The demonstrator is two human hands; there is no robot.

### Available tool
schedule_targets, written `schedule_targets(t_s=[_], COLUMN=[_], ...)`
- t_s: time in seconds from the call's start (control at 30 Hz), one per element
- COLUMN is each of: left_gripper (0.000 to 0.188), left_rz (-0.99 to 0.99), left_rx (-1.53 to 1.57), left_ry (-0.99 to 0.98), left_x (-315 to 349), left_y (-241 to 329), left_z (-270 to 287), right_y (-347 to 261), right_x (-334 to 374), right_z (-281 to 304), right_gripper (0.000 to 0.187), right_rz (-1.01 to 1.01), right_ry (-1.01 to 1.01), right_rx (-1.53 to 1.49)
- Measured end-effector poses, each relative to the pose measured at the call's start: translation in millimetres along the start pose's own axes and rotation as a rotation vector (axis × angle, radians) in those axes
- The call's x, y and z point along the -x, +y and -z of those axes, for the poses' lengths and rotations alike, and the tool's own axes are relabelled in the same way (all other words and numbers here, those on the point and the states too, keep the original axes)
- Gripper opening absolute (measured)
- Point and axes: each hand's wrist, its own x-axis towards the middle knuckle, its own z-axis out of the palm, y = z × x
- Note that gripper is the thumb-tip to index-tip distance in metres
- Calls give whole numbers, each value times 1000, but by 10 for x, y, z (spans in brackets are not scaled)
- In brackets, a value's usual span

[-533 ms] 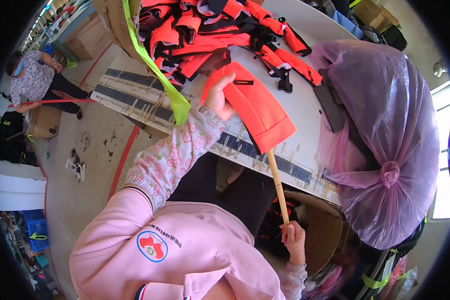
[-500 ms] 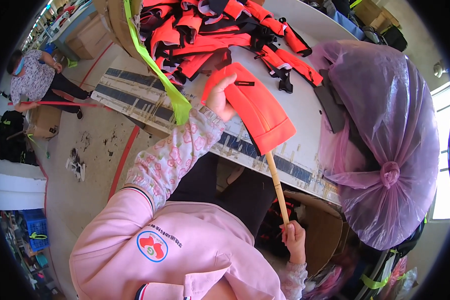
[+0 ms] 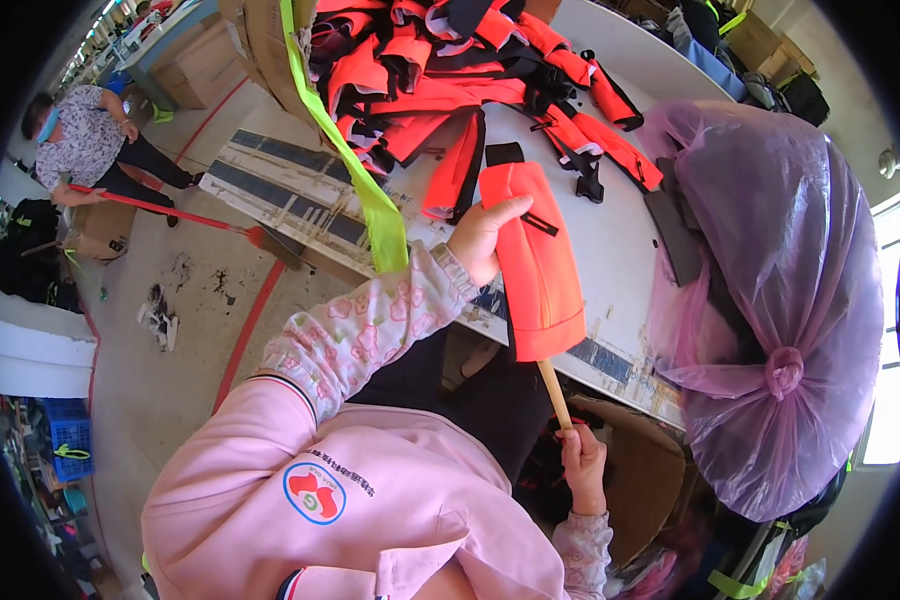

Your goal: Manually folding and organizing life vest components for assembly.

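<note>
My left hand (image 3: 482,242) is closed on the upper left side of a bright orange fabric pouch (image 3: 548,300). The pouch is long, with black edging and a short black zip near its upper part. A thin wooden stick (image 3: 553,393) runs into the lower end of the pouch; its upper part is hidden inside. Lower down, my right hand (image 3: 583,467) is wrapped round the stick, just past the table's near edge. Beyond my left hand, a similar orange and black piece (image 3: 455,178) lies on the table.
Several orange and black pieces (image 3: 440,92) are heaped on the white table (image 3: 620,245). A knotted purple plastic bag (image 3: 770,240) bulges at the right. A yellow-green strip (image 3: 375,215) hangs at the left. Across the floor, a person (image 3: 85,150) holds a red pole (image 3: 170,210).
The pouch has moved down along the stick, so less of the stick shows. It now hangs more upright. My left hand has moved with it, and the view has shifted slightly.
</note>
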Motion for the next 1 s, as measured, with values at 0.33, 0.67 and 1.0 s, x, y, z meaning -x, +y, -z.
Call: schedule_targets(t_s=[0.33,0.67,1.0], left_gripper=[24,21,23], left_rz=[-88,-225,14], left_rx=[-317,-437,-197], left_ry=[-66,-74,-148], left_x=[369,404,353], left_y=[-374,-270,-66], left_z=[-272,-395,-521], right_y=[-289,-598,-619], right_x=[-392,-468,-578], right_z=[-385,-494,137], right_gripper=[27,19,12], right_rz=[168,130,461], right_ry=[135,148,172], right_rx=[-56,-162,189])
